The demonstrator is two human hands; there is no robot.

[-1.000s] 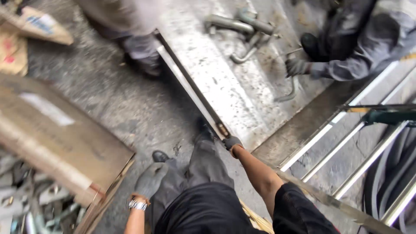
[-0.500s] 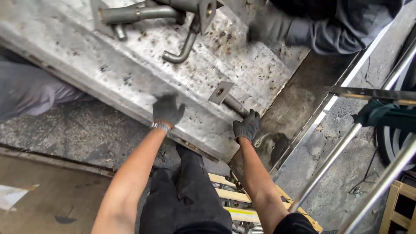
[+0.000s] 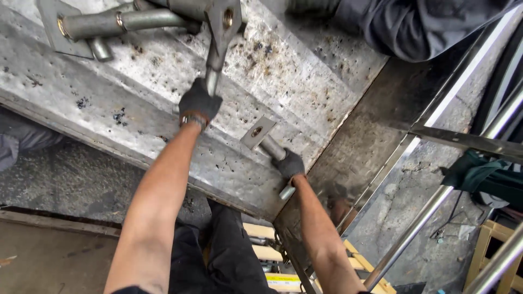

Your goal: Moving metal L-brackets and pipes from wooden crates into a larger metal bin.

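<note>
Metal pipes are lying on a big steel plate point(image 3: 136, 114). The left hand point(image 3: 199, 102) is closing around the pipe at twelve o'clock point(image 3: 213, 68). The right hand point(image 3: 289, 164) is gripping a short pipe point(image 3: 266, 142) mid-shaft. Both look heavy, stiff and slippery.

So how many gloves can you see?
2. One dark glove is on the left hand, gripping a metal rod; the other on the right hand, gripping a pipe. Others may be hidden.
</note>
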